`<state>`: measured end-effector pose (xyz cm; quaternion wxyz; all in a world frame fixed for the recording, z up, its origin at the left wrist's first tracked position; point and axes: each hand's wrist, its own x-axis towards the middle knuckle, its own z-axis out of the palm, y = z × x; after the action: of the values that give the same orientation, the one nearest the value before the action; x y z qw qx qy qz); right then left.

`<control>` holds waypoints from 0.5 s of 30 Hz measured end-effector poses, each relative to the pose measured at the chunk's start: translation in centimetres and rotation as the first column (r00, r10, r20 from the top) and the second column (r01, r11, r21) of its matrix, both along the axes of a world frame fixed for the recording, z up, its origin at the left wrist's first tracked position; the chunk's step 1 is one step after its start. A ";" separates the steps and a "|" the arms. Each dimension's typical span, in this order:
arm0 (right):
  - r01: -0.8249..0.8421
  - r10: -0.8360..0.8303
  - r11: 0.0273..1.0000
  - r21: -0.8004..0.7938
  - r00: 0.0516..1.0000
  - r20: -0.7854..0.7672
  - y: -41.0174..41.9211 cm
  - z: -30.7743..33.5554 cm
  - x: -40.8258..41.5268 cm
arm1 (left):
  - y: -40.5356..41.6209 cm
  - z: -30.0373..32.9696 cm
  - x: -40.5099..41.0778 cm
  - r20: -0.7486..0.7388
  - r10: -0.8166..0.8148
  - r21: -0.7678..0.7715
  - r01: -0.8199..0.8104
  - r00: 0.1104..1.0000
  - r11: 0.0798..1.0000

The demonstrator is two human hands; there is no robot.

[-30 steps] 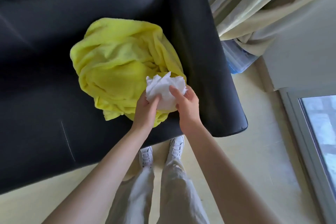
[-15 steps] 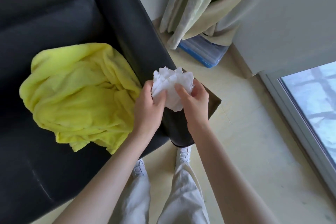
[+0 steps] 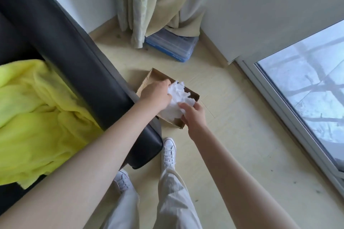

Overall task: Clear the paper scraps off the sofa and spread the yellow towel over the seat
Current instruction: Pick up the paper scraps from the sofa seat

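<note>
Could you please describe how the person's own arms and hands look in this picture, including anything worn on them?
Both arms are bare up to the picture's edge, with no sleeves in view. The left hand and right hand wear no gloves, and no rings, watch or bracelets show. Lower down, the person wears light beige trousers and white lace-up sneakers.

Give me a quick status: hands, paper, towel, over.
Both hands, left hand and right hand, grip the paper wad over the cardboard box on the floor. Yellow towel bunched on the sofa, not spread. Nothing in the way.

one yellow towel (image 3: pixel 37 117), one cardboard box (image 3: pixel 149 78), two hands, two white shoes.
</note>
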<state>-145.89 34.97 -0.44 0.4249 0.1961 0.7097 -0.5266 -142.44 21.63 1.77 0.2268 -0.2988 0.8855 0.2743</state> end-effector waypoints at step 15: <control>-0.104 0.074 0.963 0.249 0.989 0.129 -1.8 -5.2 -1.4 | 0.5 -5.7 -1.7 0.218 0.032 -0.012 -0.030 0.975 0.999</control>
<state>-147.33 33.16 -5.66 0.4608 0.2479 0.7531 -0.3988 -144.18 22.11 -3.97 0.3168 -0.3419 0.8516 0.2396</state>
